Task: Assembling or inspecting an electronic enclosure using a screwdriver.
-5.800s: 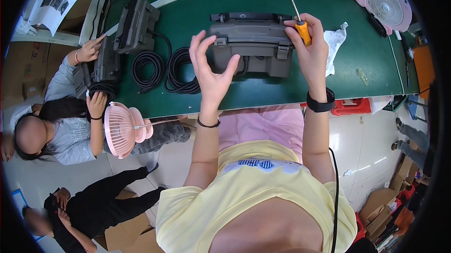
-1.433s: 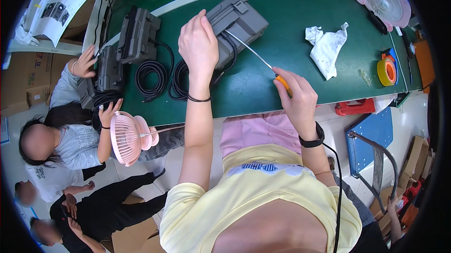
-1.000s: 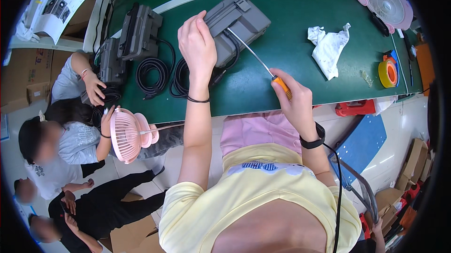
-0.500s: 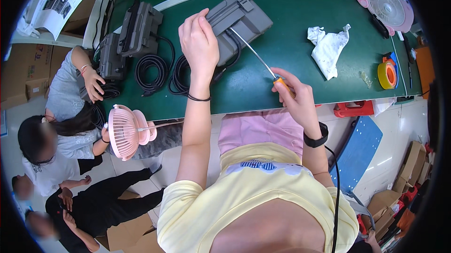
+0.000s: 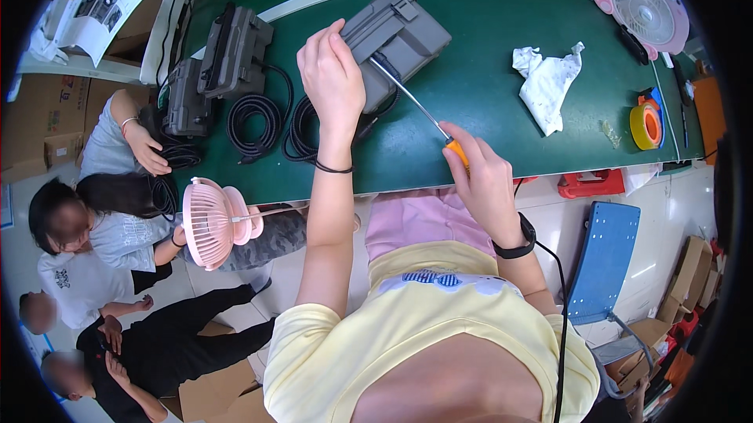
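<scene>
Grey plastic box [image 5: 392, 42] looks stiff and hefty; left hand [image 5: 333, 82] presses flat on it, right hand [image 5: 482, 180] fists the screwdriver [image 5: 416, 109] handle.

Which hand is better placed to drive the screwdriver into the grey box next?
Right hand: it grips the screwdriver, tip at the grey box. Left hand steadies the box.
</scene>
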The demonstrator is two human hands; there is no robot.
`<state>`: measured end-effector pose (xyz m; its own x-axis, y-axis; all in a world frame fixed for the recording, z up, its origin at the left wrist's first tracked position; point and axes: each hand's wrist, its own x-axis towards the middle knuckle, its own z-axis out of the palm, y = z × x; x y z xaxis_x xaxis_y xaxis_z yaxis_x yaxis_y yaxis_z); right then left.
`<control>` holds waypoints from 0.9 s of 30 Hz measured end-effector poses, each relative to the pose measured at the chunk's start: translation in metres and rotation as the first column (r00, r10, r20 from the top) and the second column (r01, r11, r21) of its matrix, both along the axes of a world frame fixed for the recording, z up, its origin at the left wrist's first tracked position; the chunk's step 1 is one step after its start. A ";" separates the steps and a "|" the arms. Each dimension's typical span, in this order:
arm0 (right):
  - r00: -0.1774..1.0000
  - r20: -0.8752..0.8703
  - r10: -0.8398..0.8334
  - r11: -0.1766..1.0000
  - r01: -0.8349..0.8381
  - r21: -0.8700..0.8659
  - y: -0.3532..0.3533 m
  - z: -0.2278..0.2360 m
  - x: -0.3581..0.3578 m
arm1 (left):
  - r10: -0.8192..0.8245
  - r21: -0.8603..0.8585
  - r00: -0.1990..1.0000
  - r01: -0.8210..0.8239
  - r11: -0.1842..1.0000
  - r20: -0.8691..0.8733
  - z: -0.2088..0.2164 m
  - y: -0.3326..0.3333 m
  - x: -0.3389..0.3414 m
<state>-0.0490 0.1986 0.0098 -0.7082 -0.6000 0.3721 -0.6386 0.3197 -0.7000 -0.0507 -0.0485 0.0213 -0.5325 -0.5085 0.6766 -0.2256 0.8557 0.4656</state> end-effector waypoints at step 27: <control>0.961 0.249 0.125 0.992 -0.118 -0.041 0.001 -0.009 0.000 | 0.005 -0.016 1.000 -0.005 1.000 0.003 0.002 0.012 0.007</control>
<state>-0.0492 0.1998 0.0006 -0.7031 -0.6799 0.2083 -0.4749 0.2310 -0.8492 -0.0433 -0.0367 0.0234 -0.5320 -0.5001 0.6833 -0.2310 0.8621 0.4510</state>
